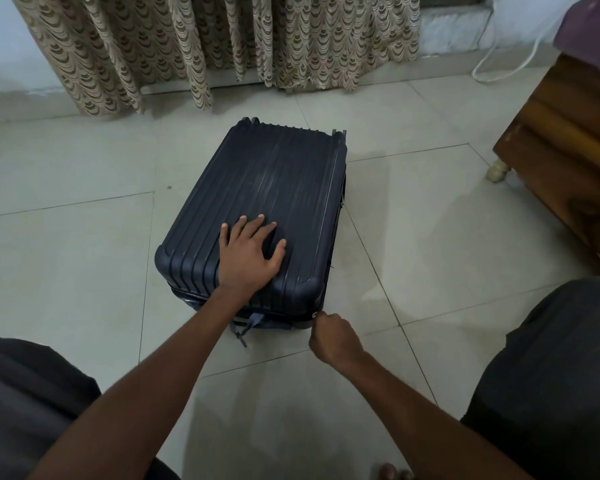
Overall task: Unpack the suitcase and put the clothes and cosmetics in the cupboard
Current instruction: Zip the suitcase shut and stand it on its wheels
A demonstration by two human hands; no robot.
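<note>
Knees point(548, 368) in dark cloth frame the bottom of my view, and from between them both my forearms reach out over the pale tiled floor point(66, 265). At the near right corner of the suitcase point(267, 188), my right hand point(331, 336) is curled tight, thumb and fingertips pinched on what looks like the zip pull point(315, 315); the pull itself is tiny and mostly hidden, so I take it for the slider from where it sits on the seam. Up on the ribbed lid, my left hand point(248, 252) lies flat with fingers spread, pressing down near the front edge.

That dark blue case lies flat on the tiles, lid up and, as far as I can see, not yet opened, its wheels point(338, 132) pointing away toward the patterned curtain point(222, 39). A short blue strap point(246, 325) dangles from the front edge, touching the floor.

To do this step well, I judge I should keep the flat palm's weight steady so the shell does not skid, and draw the pull along the seam rather than outward, easing it round the corner where zips tend to bind. If it catches, back off a little and go again instead of yanking.

Off to the right stands a wooden bed frame point(568, 161) with a purple cover point(593, 32); a white cable point(503, 64) loops near the wall. No cupboard shows from here.
</note>
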